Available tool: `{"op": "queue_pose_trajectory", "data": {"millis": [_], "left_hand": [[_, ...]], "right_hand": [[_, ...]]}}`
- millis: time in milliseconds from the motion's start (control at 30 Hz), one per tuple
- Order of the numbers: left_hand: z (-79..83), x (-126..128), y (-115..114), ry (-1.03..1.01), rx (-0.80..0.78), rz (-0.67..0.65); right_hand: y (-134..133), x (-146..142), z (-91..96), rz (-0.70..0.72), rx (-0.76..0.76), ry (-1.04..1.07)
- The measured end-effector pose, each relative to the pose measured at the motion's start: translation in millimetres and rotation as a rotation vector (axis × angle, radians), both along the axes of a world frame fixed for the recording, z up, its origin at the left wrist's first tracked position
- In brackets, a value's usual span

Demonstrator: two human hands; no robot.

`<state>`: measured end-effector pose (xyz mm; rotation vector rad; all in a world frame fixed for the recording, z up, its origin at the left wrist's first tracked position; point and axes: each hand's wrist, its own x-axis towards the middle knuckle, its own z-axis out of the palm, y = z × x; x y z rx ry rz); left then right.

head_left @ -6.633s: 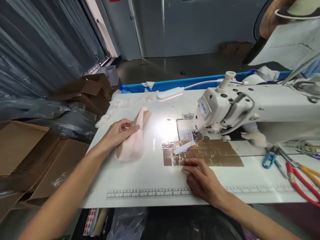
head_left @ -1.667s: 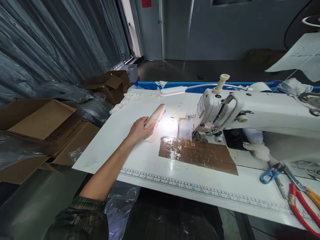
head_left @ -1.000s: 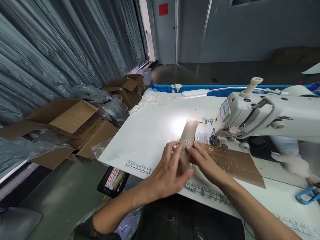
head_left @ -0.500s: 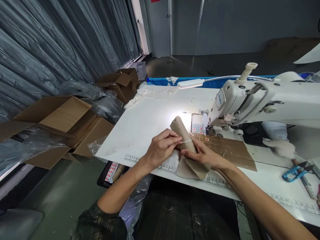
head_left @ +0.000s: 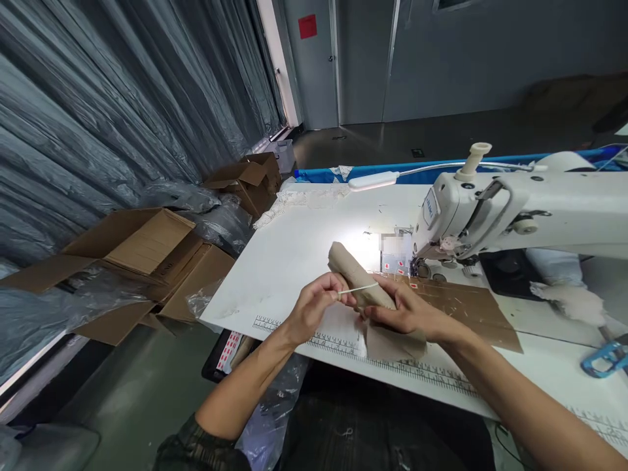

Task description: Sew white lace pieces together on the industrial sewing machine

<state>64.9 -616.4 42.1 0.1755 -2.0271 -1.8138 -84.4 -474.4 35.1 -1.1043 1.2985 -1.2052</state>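
A rolled-up piece of beige cloth (head_left: 350,268) lies slantwise in my hands over the white table, with a loose flap hanging below. My right hand (head_left: 405,307) is closed round its lower right part, thumb in front. A thin white cord (head_left: 359,289) crosses the roll. The cord's left end is pinched between the fingertips of my left hand (head_left: 318,301), and it looks taut. Where the cord goes behind the roll is hidden. Just beyond my right hand stands a white sewing machine (head_left: 456,209), its needle area lit by a lamp.
A brown sheet (head_left: 471,307) lies beside the machine bed. Blue thread snips (head_left: 604,358) rest at the right. White lace (head_left: 294,199) lies along the table's far left edge. A ruler strip (head_left: 338,343) runs along the front. Open cardboard boxes (head_left: 147,252) stand left of the table.
My left hand has drawn the cord out to the left, away from the roll. The roll has tilted further left, and the camera view has shifted slightly.
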Motion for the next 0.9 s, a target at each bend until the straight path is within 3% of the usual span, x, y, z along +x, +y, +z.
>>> {"op": "queue_pose_trajectory", "data": {"millis": [67, 133, 267, 400, 467, 567, 700, 767, 900], "left_hand": [[1.7, 2.9, 1.2, -0.032, 0.195, -0.024], [4.1, 4.3, 2.4, -0.033, 0.197, 0.028], [14.2, -0.3, -8.3, -0.060, -0.185, 0.341], [21.0, -8.8, -51.1, -0.103, -0.535, 0.830], [16.3, -10.3, -74.2, -0.218, -0.596, 0.691], [0.2, -9.3, -95.3, -0.363, -0.739, 0.437], [-18.8, -4.4, -105.8, -0.490, -0.901, 0.453], [-21.2, -0.2, -107.7, -0.510, -0.888, 0.477], [-12.4, 9.5, -98.5, -0.512, -0.782, 0.463]], "right_hand": [[2.0, -0.5, 2.9, 0.031, 0.008, -0.007], [3.4, -1.6, 4.6, 0.093, 0.020, -0.038], [3.4, -2.9, 6.2, 0.204, 0.112, -0.260], [3.3, -2.1, 9.2, 0.286, 0.125, -0.242], [1.3, -2.7, 11.6, 0.228, 0.094, -0.041], [-12.1, -3.7, 16.5, 0.004, 0.095, 0.494], [-48.2, 5.0, 24.5, -0.302, 0.227, 1.171], [-64.0, 12.7, 26.5, -0.345, 0.289, 1.267], [-70.3, 16.3, 23.2, -0.255, 0.203, 1.104]]}}
